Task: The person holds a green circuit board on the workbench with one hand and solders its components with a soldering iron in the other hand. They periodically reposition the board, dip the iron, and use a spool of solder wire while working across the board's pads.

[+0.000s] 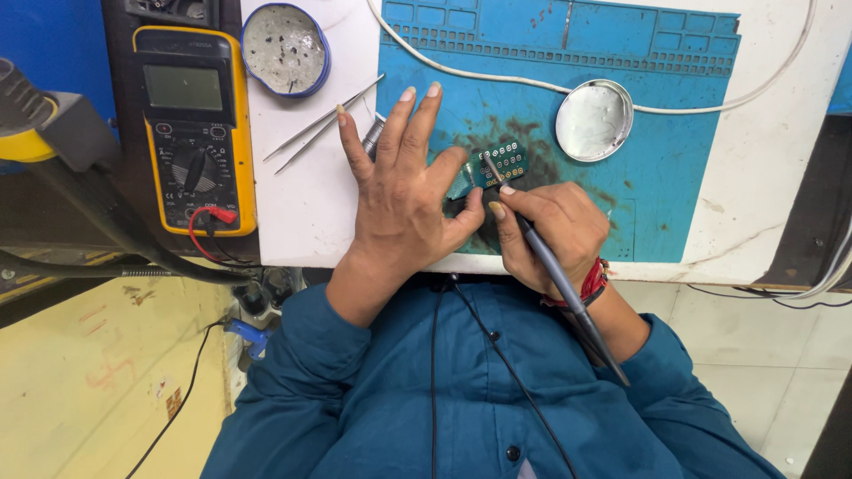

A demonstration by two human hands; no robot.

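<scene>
A small green circuit board (502, 162) with rows of holes lies on the blue work mat (657, 160). My left hand (406, 186) rests flat on the mat and the white table, fingers spread, its thumb pressing the board's left edge. My right hand (555, 232) grips a grey pen-shaped soldering iron (568, 297), its tip hidden behind my fingers at the board's lower edge. The tool's handle runs back over my wrist, which has a red thread band.
A yellow multimeter (193, 124) with a red lead sits at left. A round blue tin (285, 49), metal tweezers (321, 129) and a round silver lid (594, 120) lie nearby. A white cable (497, 75) crosses the mat. A black tool stand (53, 133) stands far left.
</scene>
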